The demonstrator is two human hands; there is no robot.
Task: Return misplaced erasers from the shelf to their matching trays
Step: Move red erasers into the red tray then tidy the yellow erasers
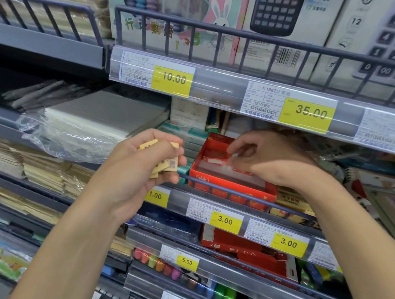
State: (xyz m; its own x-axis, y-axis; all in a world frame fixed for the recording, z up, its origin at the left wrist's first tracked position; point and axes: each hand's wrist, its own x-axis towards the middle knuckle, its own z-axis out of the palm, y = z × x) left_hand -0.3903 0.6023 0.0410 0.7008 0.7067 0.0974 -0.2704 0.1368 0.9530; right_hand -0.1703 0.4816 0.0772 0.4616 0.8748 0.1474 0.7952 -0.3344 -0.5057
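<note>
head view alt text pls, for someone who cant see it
A person's left hand grips a bunch of small yellow erasers while the right hand pinches a small white piece above an open red tray on a shop shelf. Yellow price tags line the shelf edges, with boxed calculators above.

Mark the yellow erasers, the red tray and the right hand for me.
yellow erasers (164, 160): head view, on the bundle gripped in the left hand.
red tray (230, 186): head view, on its front wall.
right hand (266, 156): head view, middle of the hand, above the tray.
</note>
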